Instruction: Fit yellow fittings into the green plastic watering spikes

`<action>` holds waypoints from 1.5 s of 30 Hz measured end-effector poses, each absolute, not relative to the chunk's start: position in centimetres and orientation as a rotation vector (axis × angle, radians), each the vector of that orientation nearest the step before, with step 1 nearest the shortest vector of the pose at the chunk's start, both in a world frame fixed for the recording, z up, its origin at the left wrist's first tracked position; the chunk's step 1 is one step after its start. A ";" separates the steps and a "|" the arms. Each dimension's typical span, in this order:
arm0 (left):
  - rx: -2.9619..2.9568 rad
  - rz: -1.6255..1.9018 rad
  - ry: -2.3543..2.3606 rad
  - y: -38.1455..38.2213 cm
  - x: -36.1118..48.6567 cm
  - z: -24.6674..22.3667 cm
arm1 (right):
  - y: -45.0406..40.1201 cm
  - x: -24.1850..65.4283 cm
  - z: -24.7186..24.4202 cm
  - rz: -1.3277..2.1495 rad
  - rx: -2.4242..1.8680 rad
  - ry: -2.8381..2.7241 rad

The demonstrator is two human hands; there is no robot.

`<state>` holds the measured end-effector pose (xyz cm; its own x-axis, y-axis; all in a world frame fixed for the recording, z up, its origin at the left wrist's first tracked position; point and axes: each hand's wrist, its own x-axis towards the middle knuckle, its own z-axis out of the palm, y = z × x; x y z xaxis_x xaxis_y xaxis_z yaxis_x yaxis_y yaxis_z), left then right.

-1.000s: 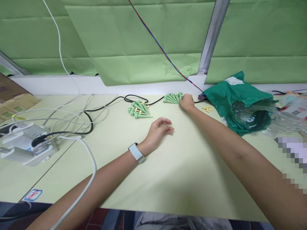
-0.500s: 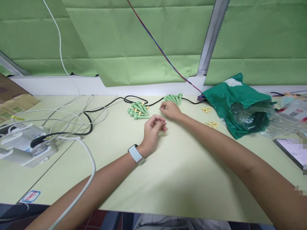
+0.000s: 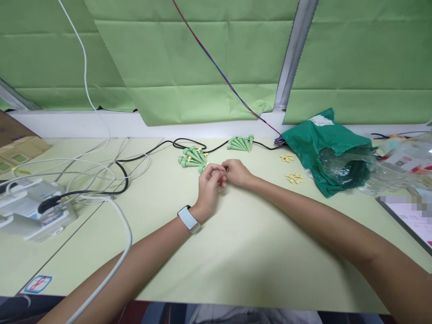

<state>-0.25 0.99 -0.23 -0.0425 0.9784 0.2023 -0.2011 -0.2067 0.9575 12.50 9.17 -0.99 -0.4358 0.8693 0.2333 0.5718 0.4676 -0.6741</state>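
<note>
Light's decent on my end, soft and even, with the pale tabletop (image 3: 189, 270) coming through bright. Fuzzy shadow near its front and under the right forearm (image 3: 324, 216), small glints on the clear plastic (image 3: 408, 157). Wide lens stretches stuff toward the edges, detail's mushy around the left hand (image 3: 209, 186) and right hand (image 3: 238, 173), blocky pixelation at far right.

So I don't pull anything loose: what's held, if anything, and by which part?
Cannot be told: a green spike shows beside the left grip, but any hold is hidden, as in the right grip.
</note>
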 end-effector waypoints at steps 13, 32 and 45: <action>1.257 1.176 0.944 0.4 0.8 0.0 | -1.8 18.5 -2.7 1.060 -1.109 -1.438; 1.606 0.961 0.779 -0.4 0.9 0.7 | -1.1 19.8 -1.8 1.421 -0.878 -1.550; 1.709 0.817 0.916 -0.1 0.6 0.1 | -0.9 21.1 -1.7 1.388 -0.971 -1.761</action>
